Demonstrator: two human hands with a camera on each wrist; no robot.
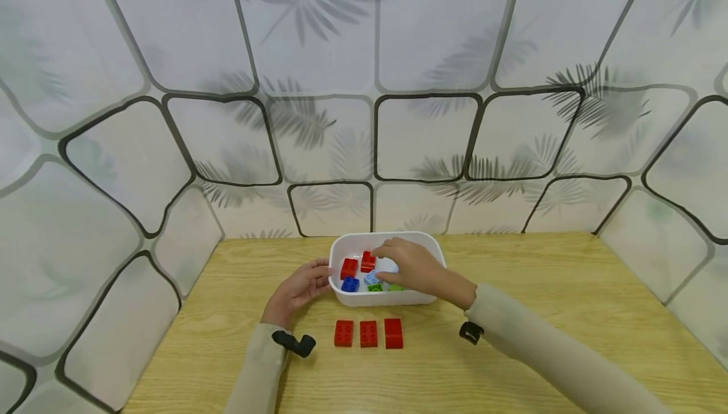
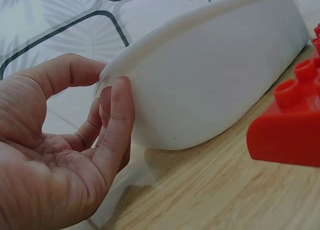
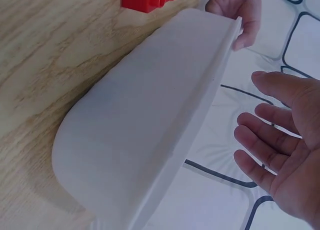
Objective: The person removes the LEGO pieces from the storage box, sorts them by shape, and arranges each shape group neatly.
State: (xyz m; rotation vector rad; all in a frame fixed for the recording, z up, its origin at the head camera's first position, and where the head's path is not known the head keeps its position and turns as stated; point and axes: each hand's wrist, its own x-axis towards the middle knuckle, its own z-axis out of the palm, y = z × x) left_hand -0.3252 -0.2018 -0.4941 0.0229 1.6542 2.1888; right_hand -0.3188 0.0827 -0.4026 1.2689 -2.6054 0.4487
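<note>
A white plastic tub stands on the wooden table. My left hand holds its left end, with fingers at the rim and outer wall in the left wrist view. Over the tub's right side hovers my right hand, fingers loosely bent and holding nothing, above the rim in the right wrist view. Inside lie red bricks, a dark blue brick, light blue bricks and green bricks, partly hidden by the right hand.
Three red blocks line up in front of the tub: a studded left brick, a studded middle brick and a smoother right block. Behind the wooden table rises a patterned backdrop.
</note>
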